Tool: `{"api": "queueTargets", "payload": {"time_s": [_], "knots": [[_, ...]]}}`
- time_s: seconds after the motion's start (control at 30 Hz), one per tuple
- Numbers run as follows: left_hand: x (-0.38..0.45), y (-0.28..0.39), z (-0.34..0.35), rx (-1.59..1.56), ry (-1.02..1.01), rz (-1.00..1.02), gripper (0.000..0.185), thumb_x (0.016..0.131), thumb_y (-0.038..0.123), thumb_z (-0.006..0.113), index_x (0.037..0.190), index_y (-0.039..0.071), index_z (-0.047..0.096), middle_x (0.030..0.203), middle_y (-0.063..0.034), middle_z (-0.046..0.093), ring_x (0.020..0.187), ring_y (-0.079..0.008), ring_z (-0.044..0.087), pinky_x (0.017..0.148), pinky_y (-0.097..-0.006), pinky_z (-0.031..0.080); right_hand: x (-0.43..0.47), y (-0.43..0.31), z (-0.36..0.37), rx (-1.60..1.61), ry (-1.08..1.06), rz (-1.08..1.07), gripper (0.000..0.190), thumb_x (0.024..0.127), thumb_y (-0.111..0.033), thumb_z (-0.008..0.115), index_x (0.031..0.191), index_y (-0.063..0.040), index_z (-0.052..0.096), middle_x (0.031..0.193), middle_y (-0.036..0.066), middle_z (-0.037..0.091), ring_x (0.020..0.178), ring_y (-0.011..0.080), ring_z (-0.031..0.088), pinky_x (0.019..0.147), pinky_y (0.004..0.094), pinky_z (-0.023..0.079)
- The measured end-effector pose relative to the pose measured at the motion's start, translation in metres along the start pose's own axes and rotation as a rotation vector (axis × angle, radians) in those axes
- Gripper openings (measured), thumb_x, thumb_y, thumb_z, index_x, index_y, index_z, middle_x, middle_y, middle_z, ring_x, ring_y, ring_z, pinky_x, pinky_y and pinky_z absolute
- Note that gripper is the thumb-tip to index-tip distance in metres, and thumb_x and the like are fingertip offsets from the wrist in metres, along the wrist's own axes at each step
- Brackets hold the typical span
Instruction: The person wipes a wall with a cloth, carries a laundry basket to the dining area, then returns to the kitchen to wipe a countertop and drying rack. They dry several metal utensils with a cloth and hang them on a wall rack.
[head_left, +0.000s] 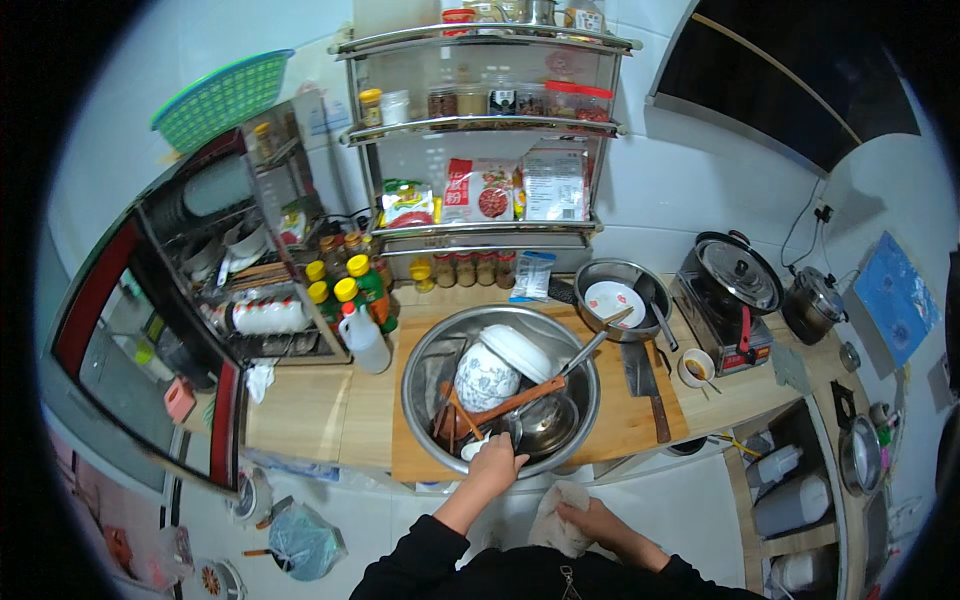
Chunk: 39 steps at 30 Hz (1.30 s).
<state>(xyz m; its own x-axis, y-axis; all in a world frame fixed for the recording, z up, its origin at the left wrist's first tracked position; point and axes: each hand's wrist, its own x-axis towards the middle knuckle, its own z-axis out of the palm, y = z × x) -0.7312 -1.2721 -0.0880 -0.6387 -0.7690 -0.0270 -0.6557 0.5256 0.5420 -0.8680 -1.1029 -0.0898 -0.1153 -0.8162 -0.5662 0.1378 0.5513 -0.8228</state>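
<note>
A large stainless steel basin (414, 360) sits on a wooden cutting board (615, 439). It holds a blue-patterned bowl (486, 377), a white dish (517, 351), a wooden-handled utensil (536, 391) and a metal bowl (551, 424). My left hand (495, 463) reaches over the basin's near rim, its fingers at a dark handle-like part beside a small white piece (474, 448); what it grips is partly hidden. My right hand (589, 521) holds a light beige cloth (559, 514) near my body, in front of the counter.
Right of the basin lie a cleaver (640, 371), a steel pan with a plate (615, 300) and a small bowl (696, 366). A pot (739, 270) stands on a portable stove. Bottles (365, 341) and an open-doored dish cabinet (225, 420) stand left.
</note>
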Motion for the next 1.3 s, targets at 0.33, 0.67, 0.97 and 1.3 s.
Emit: {"api": "queueTargets", "payload": {"time_s": [0.33,0.67,0.97,1.3], "knots": [[0.053,-0.029,0.03,0.252,-0.259,0.042,0.064,0.074,0.012,0.055,0.124,-0.014,0.023,0.094,-0.0253,0.053,0.075,-0.035,0.06,0.064,-0.038,0.05,0.014,-0.041,0.017,0.072,0.145,-0.084,0.034,0.083,-0.023,0.056,0.107,0.0,0.053,0.091,0.005,0.058,0.081,0.0132,0.055,0.071,0.0261,0.044],[0.056,-0.037,0.025,0.378,0.027,-0.035,0.028,0.075,0.007,0.049,0.101,-0.004,0.045,0.078,-0.0167,0.06,0.062,-0.0295,0.062,0.053,-0.0363,0.051,0.045,-0.032,-0.014,0.041,0.11,-0.037,0.035,0.081,-0.024,0.058,0.106,0.0,0.053,0.094,0.006,0.058,0.084,0.0143,0.055,0.073,0.0273,0.044],[0.048,-0.04,-0.024,0.311,0.359,0.192,0.016,0.068,0.002,0.051,0.084,0.004,0.051,0.07,-0.0128,0.056,0.057,-0.0294,0.059,0.049,-0.0363,0.047,0.045,-0.052,-0.016,0.004,0.069,-0.018,0.036,0.08,-0.027,0.059,0.105,-0.001,0.054,0.095,0.007,0.059,0.086,0.0155,0.055,0.075,0.0286,0.044],[0.062,-0.053,-0.047,-0.78,0.147,-0.099,0.023,0.088,0.016,0.049,0.099,-0.002,0.057,0.073,-0.0091,0.06,0.068,-0.013,0.055,0.064,-0.0264,0.042,0.054,-0.074,-0.027,0.172,0.097,-0.239,0.036,0.085,-0.023,0.052,0.113,-0.001,0.05,0.104,0.006,0.056,0.094,0.0161,0.052,0.082,0.029,0.042]]}}
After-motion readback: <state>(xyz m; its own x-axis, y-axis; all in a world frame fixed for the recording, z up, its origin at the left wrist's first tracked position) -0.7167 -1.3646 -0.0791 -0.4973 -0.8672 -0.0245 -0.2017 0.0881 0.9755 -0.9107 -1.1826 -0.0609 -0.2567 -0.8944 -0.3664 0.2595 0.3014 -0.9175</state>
